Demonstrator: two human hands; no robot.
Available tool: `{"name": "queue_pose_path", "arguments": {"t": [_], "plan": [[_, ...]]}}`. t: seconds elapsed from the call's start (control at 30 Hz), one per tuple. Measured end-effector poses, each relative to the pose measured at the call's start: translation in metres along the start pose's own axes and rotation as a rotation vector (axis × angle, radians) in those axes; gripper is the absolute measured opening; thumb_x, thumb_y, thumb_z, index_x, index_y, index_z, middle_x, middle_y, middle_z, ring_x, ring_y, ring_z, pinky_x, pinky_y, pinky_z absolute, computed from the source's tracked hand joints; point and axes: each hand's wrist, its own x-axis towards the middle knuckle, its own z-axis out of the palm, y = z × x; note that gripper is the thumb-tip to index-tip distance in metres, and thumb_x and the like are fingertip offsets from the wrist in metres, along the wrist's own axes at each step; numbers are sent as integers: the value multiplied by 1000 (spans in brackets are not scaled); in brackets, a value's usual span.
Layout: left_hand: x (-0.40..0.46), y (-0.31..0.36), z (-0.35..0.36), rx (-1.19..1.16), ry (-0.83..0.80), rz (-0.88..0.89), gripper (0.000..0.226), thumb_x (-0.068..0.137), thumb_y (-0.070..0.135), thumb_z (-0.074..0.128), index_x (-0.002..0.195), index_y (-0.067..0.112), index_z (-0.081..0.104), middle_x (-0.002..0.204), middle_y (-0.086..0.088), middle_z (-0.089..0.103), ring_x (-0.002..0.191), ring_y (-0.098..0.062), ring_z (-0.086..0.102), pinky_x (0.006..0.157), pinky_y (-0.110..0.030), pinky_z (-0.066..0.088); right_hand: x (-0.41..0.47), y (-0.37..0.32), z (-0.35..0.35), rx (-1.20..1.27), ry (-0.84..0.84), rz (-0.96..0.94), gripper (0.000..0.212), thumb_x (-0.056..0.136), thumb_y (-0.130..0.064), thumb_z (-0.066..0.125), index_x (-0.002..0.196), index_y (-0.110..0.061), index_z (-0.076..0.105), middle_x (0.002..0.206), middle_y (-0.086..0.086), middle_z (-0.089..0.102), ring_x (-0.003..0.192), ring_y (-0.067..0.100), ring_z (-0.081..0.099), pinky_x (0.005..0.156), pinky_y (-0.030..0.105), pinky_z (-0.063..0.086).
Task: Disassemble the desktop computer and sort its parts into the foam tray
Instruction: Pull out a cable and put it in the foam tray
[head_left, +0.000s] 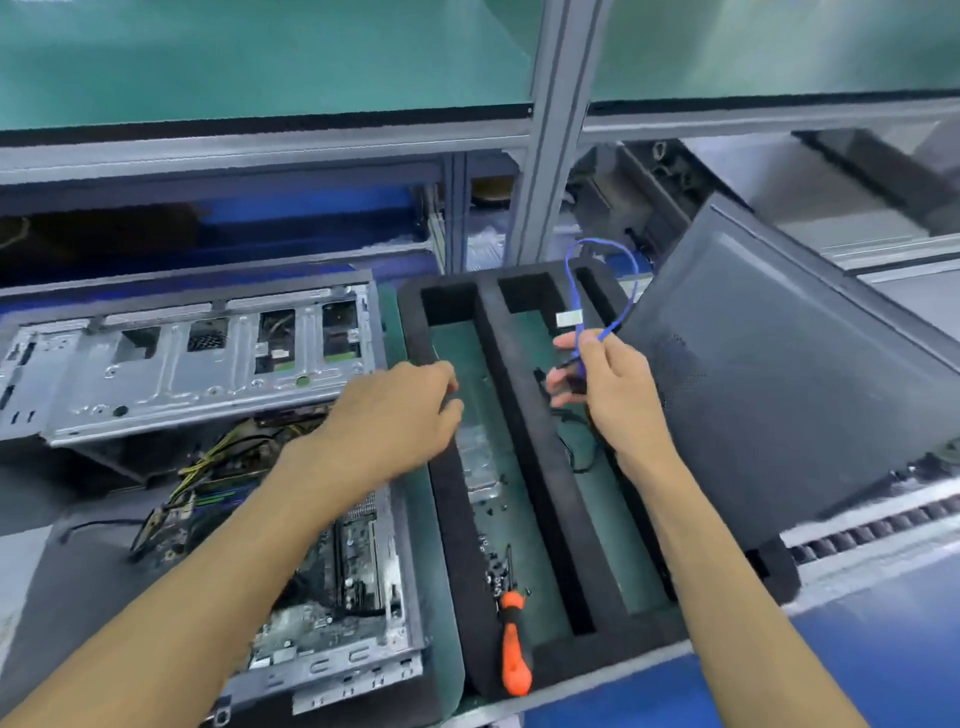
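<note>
The opened desktop computer case (197, 364) lies on the left, with its motherboard (332, 561) and yellow wires exposed. To its right sits the black foam tray (540, 467) with long compartments. My right hand (608, 384) is over the tray's right compartment, gripping a looped blue cable (623, 280) with a white label; black cables lie under it. My left hand (405, 410) rests on the tray's left rim, fingers curled over the edge. A metal part (480, 462) and small screws lie in the left compartment.
An orange-handled screwdriver (514, 649) lies at the near end of the tray's left compartment. The dark case side panel (779, 374) leans at the tray's right. A roller conveyor rail (883, 525) runs on the right. Shelf frames stand behind.
</note>
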Motion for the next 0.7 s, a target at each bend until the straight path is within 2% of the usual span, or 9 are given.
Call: {"name": "queue_pose_path", "arguments": {"t": [0.07, 0.13, 0.2, 0.27, 0.37, 0.47, 0.57, 0.7], "plan": [[14, 23, 1, -60, 9, 24, 18, 98, 42, 43, 104, 34, 58, 97, 5, 68, 90, -26, 64, 70, -36, 46, 17, 26, -18, -172, 34, 120, 29, 105, -10, 42, 105, 3, 67, 60, 5, 64, 51, 11, 58, 51, 24, 53], [32, 47, 9, -166, -63, 29, 17, 97, 39, 45, 100, 34, 61, 94, 8, 67, 88, -24, 63, 74, -35, 48, 27, 56, -33, -336, 37, 202, 27, 102, -14, 48, 97, 2, 70, 63, 8, 67, 50, 15, 60, 56, 33, 59], [51, 64, 21, -230, -149, 32, 18, 97, 37, 46, 101, 31, 63, 95, 8, 66, 89, -22, 62, 81, -37, 51, 31, 82, -43, -543, 13, 223, 34, 102, -27, 53, 84, -3, 68, 67, 10, 69, 61, 28, 67, 68, 44, 60], [68, 75, 33, -252, -214, 28, 19, 97, 34, 47, 105, 28, 64, 97, 8, 65, 92, -21, 62, 86, -39, 52, 32, 101, -47, -723, -4, 198, 40, 103, -37, 53, 78, -8, 67, 68, 5, 68, 70, 33, 65, 71, 37, 54], [89, 84, 47, -251, -269, 23, 20, 97, 32, 47, 109, 27, 62, 102, 6, 65, 98, -22, 62, 89, -40, 52, 37, 111, -49, -760, -7, 169, 28, 101, -37, 57, 105, -17, 76, 86, -4, 74, 82, 21, 65, 71, 29, 46], [103, 84, 56, -238, -294, 13, 20, 97, 32, 48, 112, 27, 60, 106, 6, 65, 99, -21, 62, 90, -42, 51, 46, 109, -52, -810, -36, 177, 31, 100, -32, 58, 123, -17, 72, 108, -1, 76, 102, 24, 69, 88, 34, 54], [109, 80, 61, -234, -316, 1, 23, 98, 30, 46, 117, 27, 58, 108, 5, 65, 100, -21, 61, 91, -42, 51, 52, 108, -57, -854, -43, 175, 31, 100, -23, 54, 125, -15, 71, 112, 10, 75, 105, 33, 67, 91, 41, 54], [111, 71, 61, -263, -305, 4, 29, 99, 21, 39, 117, 28, 60, 107, 6, 68, 93, -19, 64, 88, -41, 53, 55, 104, -64, -831, 28, 155, 34, 103, -15, 42, 119, -7, 71, 101, 13, 75, 93, 37, 66, 85, 44, 54]]}}
